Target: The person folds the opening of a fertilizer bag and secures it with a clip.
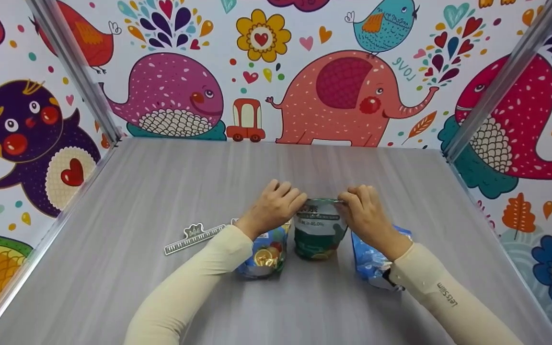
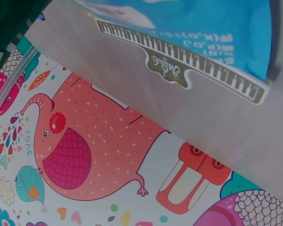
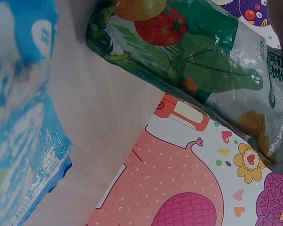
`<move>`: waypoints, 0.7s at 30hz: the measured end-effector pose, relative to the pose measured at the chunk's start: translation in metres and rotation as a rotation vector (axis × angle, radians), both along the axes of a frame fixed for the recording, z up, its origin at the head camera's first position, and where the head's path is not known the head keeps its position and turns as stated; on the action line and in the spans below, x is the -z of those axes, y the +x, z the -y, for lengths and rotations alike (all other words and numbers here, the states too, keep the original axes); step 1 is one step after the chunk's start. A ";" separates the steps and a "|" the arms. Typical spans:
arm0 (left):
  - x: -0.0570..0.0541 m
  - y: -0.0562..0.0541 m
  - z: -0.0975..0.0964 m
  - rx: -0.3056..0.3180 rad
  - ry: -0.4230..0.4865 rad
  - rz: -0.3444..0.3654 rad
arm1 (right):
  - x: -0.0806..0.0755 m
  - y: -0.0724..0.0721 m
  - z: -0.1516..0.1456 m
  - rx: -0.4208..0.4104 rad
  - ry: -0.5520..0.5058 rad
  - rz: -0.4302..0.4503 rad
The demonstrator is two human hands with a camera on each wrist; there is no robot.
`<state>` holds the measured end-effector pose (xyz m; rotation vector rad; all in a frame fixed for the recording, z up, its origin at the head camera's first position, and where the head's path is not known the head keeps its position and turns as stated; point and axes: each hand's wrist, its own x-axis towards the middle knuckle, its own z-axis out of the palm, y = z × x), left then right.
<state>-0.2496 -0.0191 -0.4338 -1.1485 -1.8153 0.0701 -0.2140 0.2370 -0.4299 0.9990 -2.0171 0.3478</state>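
A green and grey-white plastic bag [image 1: 321, 239] with vegetable pictures stands upright at the middle of the table. My left hand [image 1: 276, 206] pinches its top edge at the left corner, and my right hand [image 1: 367, 211] pinches the right corner, so the top is stretched between them. Tomato and leaf prints show on the bag [image 3: 203, 70] in the right wrist view. Beneath my left wrist is a blue bag [image 1: 264, 261] with a gold round print. Another blue bag [image 1: 372, 258] lies under my right wrist.
A keyboard-patterned strip [image 1: 194, 239] with a "Music" crest extends left of the left blue bag; in the left wrist view the strip [image 2: 179, 61] runs along that bag's edge. A cartoon-printed wall [image 1: 257, 81] and metal posts [image 1: 501, 86] bound the grey table [image 1: 161, 182].
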 end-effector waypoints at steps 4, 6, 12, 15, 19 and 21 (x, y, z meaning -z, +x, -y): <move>0.001 -0.001 0.000 0.004 0.001 0.003 | 0.002 0.002 -0.001 -0.014 -0.050 -0.060; 0.002 -0.001 0.000 0.005 0.002 0.008 | 0.003 0.004 -0.003 -0.029 -0.079 -0.107; 0.002 -0.002 0.000 0.009 0.017 0.029 | 0.012 0.012 -0.010 -0.027 -0.055 -0.260; 0.002 -0.001 0.000 0.013 0.018 0.037 | 0.018 0.019 -0.016 0.000 0.051 -0.289; 0.001 0.000 0.000 0.004 0.010 0.055 | 0.026 0.029 -0.021 0.078 0.218 -0.233; 0.001 0.000 0.000 -0.004 0.007 0.068 | 0.029 0.031 -0.021 0.130 0.281 -0.181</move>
